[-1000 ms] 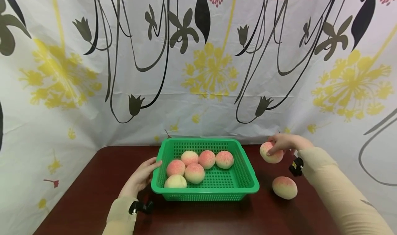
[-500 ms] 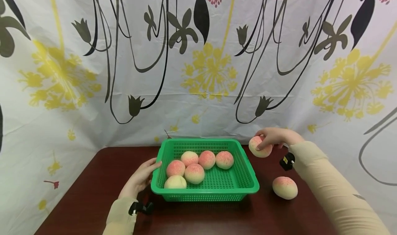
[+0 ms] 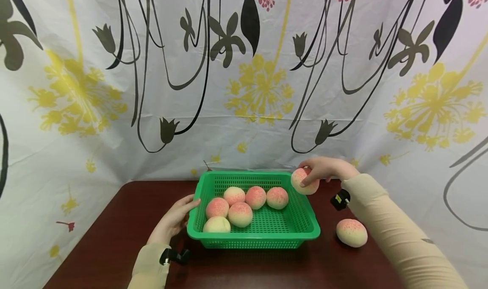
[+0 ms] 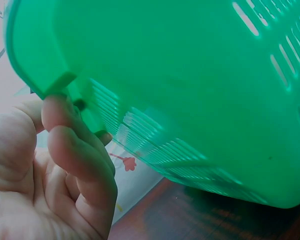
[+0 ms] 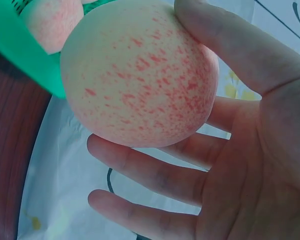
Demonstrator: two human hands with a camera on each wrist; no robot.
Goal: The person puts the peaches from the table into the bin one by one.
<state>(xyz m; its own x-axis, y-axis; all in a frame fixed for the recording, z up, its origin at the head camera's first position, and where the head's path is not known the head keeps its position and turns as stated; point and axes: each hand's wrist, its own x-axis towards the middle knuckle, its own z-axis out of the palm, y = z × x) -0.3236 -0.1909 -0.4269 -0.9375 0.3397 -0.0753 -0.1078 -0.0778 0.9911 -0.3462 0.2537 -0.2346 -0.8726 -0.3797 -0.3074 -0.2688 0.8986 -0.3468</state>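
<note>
My right hand [image 3: 325,168] grips a pink-and-cream peach [image 3: 305,181] between thumb and fingers, held up over the right rim of the green plastic basket [image 3: 259,235]. In the right wrist view the peach [image 5: 140,75] fills the space between the thumb and the fingers, and two lower fingers stretch out past it. My left hand [image 3: 176,216] holds the basket's left rim; in the left wrist view its curled fingers [image 4: 72,150] pinch the rim near a corner. Inside the basket several peaches [image 3: 240,215] lie toward the left and back.
Another peach [image 3: 351,233] lies on the dark red-brown table [image 3: 114,234], to the right of the basket and below the right forearm. A white curtain [image 3: 244,90] with printed flowers hangs behind the table and along its sides.
My right hand has carried the peach leftward, from above the table's right side to the basket's right rim. The left hand and the basket have stayed in place.
</note>
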